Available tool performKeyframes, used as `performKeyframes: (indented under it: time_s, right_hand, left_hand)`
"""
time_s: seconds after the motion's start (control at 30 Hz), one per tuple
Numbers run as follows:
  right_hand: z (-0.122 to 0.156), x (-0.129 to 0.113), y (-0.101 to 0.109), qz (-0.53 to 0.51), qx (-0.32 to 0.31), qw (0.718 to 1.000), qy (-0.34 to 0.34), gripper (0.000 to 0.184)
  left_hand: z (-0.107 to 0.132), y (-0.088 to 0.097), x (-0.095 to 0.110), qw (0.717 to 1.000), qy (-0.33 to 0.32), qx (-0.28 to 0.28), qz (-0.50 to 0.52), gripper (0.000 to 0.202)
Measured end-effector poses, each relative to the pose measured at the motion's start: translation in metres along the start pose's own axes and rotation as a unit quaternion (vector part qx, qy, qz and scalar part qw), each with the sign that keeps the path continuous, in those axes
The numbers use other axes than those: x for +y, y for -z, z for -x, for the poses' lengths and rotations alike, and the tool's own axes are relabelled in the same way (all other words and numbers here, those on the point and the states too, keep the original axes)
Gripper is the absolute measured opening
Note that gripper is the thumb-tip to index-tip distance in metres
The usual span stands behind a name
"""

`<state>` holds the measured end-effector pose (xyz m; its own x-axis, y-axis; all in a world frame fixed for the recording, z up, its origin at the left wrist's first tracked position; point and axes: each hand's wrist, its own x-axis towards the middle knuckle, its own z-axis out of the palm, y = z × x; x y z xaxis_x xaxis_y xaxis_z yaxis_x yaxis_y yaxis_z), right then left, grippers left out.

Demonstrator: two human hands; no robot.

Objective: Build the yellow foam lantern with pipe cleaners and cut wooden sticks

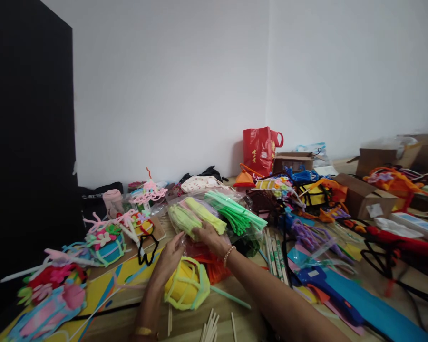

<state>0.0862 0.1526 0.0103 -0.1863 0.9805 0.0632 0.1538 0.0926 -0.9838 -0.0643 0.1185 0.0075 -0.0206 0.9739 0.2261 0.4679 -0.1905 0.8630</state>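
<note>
My right hand point(211, 239) is closed on a bundle of yellow pipe cleaners point(209, 214) at the mouth of a clear plastic bag. Beside it, the fingertips of my left hand point(171, 256) are bent at the near left edge of the plastic bag point(168, 209), seemingly pinching it. Paler yellow-green pipe cleaners point(183, 218) lie in the bag, with green pipe cleaners point(237, 213) to their right. Just below my hands sits a yellow lantern-like craft point(186, 285) trimmed with fuzzy yellow strips. Red-orange pipe cleaners point(214, 268) show partly under my right wrist.
Wooden sticks point(209, 327) lie at the near edge. A blue glue gun point(331, 294) rests on blue sheets at right. Finished colourful crafts point(107, 244) crowd the left. A red bag point(258, 151) and cardboard boxes point(366, 194) stand at the back. A black panel point(30, 118) rises at left.
</note>
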Motion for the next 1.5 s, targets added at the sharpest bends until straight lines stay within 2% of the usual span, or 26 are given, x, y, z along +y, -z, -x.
performKeyframes:
  time_s: [0.2, 0.3, 0.4, 0.5, 0.6, 0.67, 0.73, 0.8, 0.9, 1.0, 1.2, 1.37, 1.5]
  right_hand:
    - [0.009, 0.000, 0.004, 0.175, 0.050, 0.982, 0.044, 0.029]
    - [0.016, 0.000, 0.001, 0.254, 0.055, 0.962, 0.090, 0.030]
    - [0.028, -0.005, 0.007, 0.325, 0.045, 0.933, 0.145, 0.035]
    - [0.041, -0.015, 0.030, 0.386, 0.049, 0.900, 0.198, 0.033]
    - [0.048, -0.020, 0.064, 0.442, 0.089, 0.867, 0.213, 0.022]
    - [0.049, -0.014, 0.087, 0.478, 0.126, 0.844, 0.207, 0.030]
    - [0.048, -0.001, 0.105, 0.510, 0.161, 0.823, 0.188, 0.049]
    - [0.046, 0.015, 0.117, 0.537, 0.177, 0.808, 0.165, 0.068]
    - [0.042, 0.036, 0.125, 0.566, 0.177, 0.793, 0.142, 0.076]
    - [0.038, 0.047, 0.132, 0.578, 0.177, 0.787, 0.127, 0.080]
    - [0.027, 0.049, 0.148, 0.573, 0.159, 0.795, 0.120, 0.066]
    - [0.011, 0.034, 0.135, 0.533, 0.133, 0.823, 0.146, 0.073]
    - [0.018, 0.028, 0.124, 0.506, 0.089, 0.837, 0.188, 0.083]
  left_hand:
    - [0.000, 0.001, -0.001, 0.999, -0.008, 0.016, -0.038, 0.047]
    - [0.000, 0.002, -0.001, 0.998, -0.013, 0.017, -0.059, 0.046]
    - [0.001, 0.004, -0.001, 0.997, -0.016, 0.016, -0.076, 0.047]
    - [0.002, 0.005, 0.000, 0.996, -0.019, 0.014, -0.088, 0.048]
    - [0.001, 0.006, 0.000, 0.995, -0.020, 0.010, -0.094, 0.050]
    - [0.001, 0.005, 0.000, 0.995, -0.019, 0.010, -0.097, 0.051]
    - [0.001, 0.004, 0.000, 0.995, -0.017, 0.013, -0.099, 0.051]
    - [0.001, 0.004, 0.001, 0.995, -0.015, 0.015, -0.101, 0.051]
    - [0.003, 0.005, 0.001, 0.995, -0.012, 0.012, -0.101, 0.051]
    - [0.004, 0.006, 0.001, 0.994, -0.009, 0.007, -0.105, 0.053]
    - [0.004, 0.007, 0.005, 0.994, -0.010, 0.012, -0.109, 0.051]
    - [0.007, 0.007, 0.012, 0.992, -0.013, 0.023, -0.121, 0.046]
    - [0.009, 0.008, 0.018, 0.988, -0.017, 0.012, -0.151, 0.048]
